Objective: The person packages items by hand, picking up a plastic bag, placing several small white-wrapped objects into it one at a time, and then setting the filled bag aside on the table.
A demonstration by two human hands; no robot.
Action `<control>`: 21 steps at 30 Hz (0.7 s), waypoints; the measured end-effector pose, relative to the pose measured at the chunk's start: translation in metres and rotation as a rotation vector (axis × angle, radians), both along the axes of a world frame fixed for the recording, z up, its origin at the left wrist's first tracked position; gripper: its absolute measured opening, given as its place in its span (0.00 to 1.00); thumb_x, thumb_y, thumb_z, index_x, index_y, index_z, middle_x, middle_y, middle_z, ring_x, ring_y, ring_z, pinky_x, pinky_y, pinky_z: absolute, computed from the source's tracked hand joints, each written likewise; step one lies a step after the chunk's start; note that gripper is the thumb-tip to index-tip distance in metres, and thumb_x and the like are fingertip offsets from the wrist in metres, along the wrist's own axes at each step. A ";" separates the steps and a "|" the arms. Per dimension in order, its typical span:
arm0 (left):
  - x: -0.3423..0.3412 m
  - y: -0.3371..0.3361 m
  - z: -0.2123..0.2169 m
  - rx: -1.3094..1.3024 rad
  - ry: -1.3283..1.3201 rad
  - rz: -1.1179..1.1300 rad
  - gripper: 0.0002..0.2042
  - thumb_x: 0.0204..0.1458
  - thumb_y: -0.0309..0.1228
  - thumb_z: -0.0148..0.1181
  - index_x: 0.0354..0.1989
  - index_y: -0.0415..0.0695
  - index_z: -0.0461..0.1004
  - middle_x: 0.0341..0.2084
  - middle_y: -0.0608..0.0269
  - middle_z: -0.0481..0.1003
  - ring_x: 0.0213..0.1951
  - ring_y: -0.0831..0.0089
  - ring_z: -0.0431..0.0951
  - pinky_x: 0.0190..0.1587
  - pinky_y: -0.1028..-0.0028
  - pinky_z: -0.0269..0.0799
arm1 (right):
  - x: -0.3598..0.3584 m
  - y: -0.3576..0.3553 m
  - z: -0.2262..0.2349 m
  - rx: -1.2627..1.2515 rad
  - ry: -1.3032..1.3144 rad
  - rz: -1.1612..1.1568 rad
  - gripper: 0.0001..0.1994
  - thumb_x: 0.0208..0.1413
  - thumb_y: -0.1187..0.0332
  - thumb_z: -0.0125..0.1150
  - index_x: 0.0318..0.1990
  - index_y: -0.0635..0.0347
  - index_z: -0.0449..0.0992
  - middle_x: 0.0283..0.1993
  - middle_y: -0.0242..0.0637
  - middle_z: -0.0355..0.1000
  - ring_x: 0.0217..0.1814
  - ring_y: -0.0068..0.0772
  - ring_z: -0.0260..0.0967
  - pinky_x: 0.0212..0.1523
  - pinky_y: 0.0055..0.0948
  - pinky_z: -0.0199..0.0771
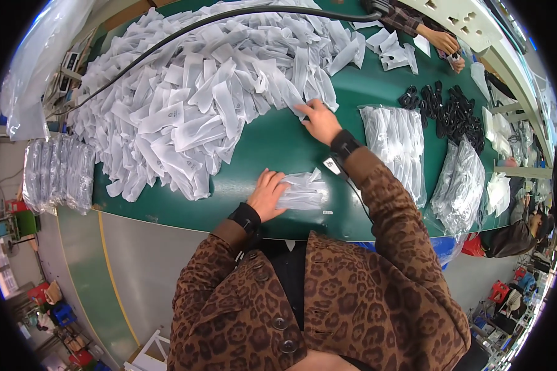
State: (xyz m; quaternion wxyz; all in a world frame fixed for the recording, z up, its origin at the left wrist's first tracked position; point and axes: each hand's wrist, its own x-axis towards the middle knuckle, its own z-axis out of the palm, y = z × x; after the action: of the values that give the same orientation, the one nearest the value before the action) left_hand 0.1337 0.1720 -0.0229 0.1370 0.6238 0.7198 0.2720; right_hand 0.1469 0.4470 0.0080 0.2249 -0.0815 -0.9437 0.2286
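Note:
A large heap of white translucent pouches covers the far left and middle of the green table. My right hand reaches to the heap's right edge, its thumb and fingers closed on the near end of one pouch. Close to the table's front edge, a small stack of the same pouches lies flat. My left hand grips the left end of that stack, fingers and thumb around it. Dark bands circle both wrists, and a thin cord with a white tag hangs from the right one.
Bundled white pouches lie right of my right forearm, with clear-bagged packs beyond. Black coiled cables sit farther back. Another person's hands work at the far right. A black cable arches over the heap. Bagged packs stand left.

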 end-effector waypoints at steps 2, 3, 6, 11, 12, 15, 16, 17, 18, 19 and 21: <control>0.002 0.006 -0.001 0.008 -0.010 -0.011 0.37 0.33 0.33 0.72 0.56 0.41 0.64 0.54 0.49 0.62 0.59 0.49 0.59 0.67 0.52 0.49 | -0.009 0.002 -0.033 -0.027 -0.186 -0.016 0.22 0.44 0.80 0.53 0.50 0.55 0.73 0.44 0.47 0.68 0.42 0.54 0.71 0.41 0.45 0.73; 0.002 0.010 -0.001 0.011 -0.009 -0.018 0.37 0.33 0.33 0.72 0.56 0.41 0.64 0.54 0.49 0.62 0.59 0.49 0.59 0.67 0.52 0.49 | -0.013 0.004 -0.045 -0.041 -0.278 -0.023 0.23 0.43 0.80 0.54 0.52 0.54 0.73 0.46 0.46 0.68 0.43 0.53 0.71 0.41 0.45 0.74; 0.006 0.004 0.004 -0.052 -0.074 0.051 0.40 0.32 0.33 0.73 0.58 0.40 0.62 0.53 0.50 0.63 0.59 0.50 0.59 0.67 0.52 0.49 | -0.010 -0.047 -0.037 -0.102 -0.272 0.156 0.22 0.44 0.80 0.54 0.51 0.56 0.73 0.46 0.47 0.68 0.42 0.54 0.71 0.41 0.45 0.74; 0.005 0.001 0.007 -0.051 -0.075 0.066 0.41 0.31 0.34 0.73 0.58 0.39 0.62 0.52 0.50 0.64 0.58 0.51 0.60 0.67 0.52 0.49 | -0.011 -0.054 0.009 -0.093 -0.239 0.156 0.20 0.45 0.79 0.56 0.50 0.58 0.73 0.45 0.48 0.69 0.41 0.54 0.71 0.41 0.44 0.74; 0.005 0.004 0.007 -0.048 -0.082 0.067 0.40 0.30 0.34 0.73 0.57 0.39 0.62 0.53 0.49 0.63 0.59 0.50 0.59 0.67 0.51 0.48 | -0.012 -0.040 0.000 -0.048 -0.268 0.151 0.19 0.45 0.79 0.56 0.49 0.59 0.74 0.44 0.47 0.69 0.41 0.54 0.71 0.41 0.44 0.74; 0.002 0.008 0.009 -0.045 -0.094 0.070 0.40 0.30 0.35 0.74 0.56 0.39 0.63 0.56 0.49 0.61 0.62 0.48 0.56 0.67 0.49 0.47 | -0.003 -0.015 -0.024 0.036 -0.327 0.146 0.16 0.47 0.78 0.57 0.46 0.61 0.75 0.43 0.47 0.70 0.41 0.53 0.71 0.41 0.43 0.74; 0.002 0.009 0.015 -0.034 -0.049 0.086 0.39 0.29 0.36 0.74 0.56 0.39 0.64 0.58 0.48 0.59 0.63 0.48 0.54 0.67 0.47 0.45 | 0.003 -0.014 -0.029 -0.006 -0.302 0.162 0.15 0.48 0.77 0.58 0.46 0.61 0.75 0.42 0.47 0.70 0.40 0.53 0.71 0.41 0.43 0.74; 0.001 0.010 0.021 -0.024 -0.003 0.099 0.39 0.29 0.37 0.74 0.55 0.39 0.65 0.60 0.48 0.57 0.65 0.47 0.51 0.67 0.46 0.44 | 0.011 -0.013 -0.035 -0.048 -0.277 0.176 0.14 0.49 0.76 0.58 0.45 0.62 0.75 0.41 0.47 0.71 0.40 0.53 0.71 0.41 0.43 0.73; 0.000 0.011 0.025 -0.013 0.042 0.110 0.39 0.29 0.38 0.74 0.54 0.39 0.67 0.62 0.48 0.55 0.67 0.47 0.48 0.67 0.45 0.42 | 0.017 -0.011 -0.040 -0.090 -0.252 0.188 0.12 0.50 0.75 0.58 0.44 0.62 0.76 0.40 0.46 0.71 0.39 0.53 0.71 0.41 0.43 0.73; -0.001 0.011 0.028 -0.019 0.038 0.111 0.39 0.29 0.38 0.74 0.54 0.39 0.67 0.62 0.48 0.55 0.67 0.47 0.48 0.67 0.45 0.42 | 0.023 -0.012 -0.038 -0.097 -0.256 0.189 0.12 0.50 0.75 0.58 0.44 0.62 0.76 0.40 0.46 0.71 0.39 0.53 0.71 0.41 0.43 0.73; -0.007 0.012 0.030 0.016 0.069 0.144 0.38 0.27 0.38 0.75 0.53 0.40 0.68 0.65 0.47 0.51 0.69 0.46 0.43 0.67 0.43 0.41 | 0.035 -0.011 -0.032 -0.103 -0.299 0.270 0.10 0.52 0.75 0.56 0.42 0.63 0.76 0.38 0.46 0.71 0.39 0.52 0.72 0.40 0.44 0.73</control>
State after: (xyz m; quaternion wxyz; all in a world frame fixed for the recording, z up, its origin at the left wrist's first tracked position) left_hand 0.1272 0.1845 0.0071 0.0873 0.5805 0.7650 0.2651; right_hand 0.1821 0.4355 -0.0239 0.0453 0.0015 -0.9559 0.2900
